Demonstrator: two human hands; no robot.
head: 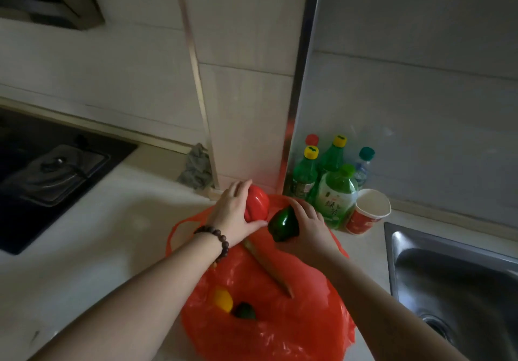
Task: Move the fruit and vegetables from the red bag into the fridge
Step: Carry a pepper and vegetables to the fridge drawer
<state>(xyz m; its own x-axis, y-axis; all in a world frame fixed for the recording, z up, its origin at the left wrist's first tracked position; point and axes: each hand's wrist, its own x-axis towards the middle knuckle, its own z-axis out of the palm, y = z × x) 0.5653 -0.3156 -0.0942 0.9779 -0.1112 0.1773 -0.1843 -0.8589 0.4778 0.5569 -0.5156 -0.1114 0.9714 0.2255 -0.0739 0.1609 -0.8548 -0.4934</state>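
Peppers [256, 202] beside bottles [336, 192], cup [370, 212].

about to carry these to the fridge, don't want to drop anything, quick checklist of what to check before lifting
1. Left hand has a grip on the red pepper: ok, fingers wrap its top and side.
2. Right hand has a grip on the green pepper: ok, held from the right side.
3. Peppers free of the red bag: cannot tell, both sit right at its mouth.
4. Other produce accounted for: not ok, a carrot, a yellow piece and a dark green piece remain.
5. Paper cup and green bottles clear of the right arm: ok.
6. Fridge open: cannot tell, not in view.
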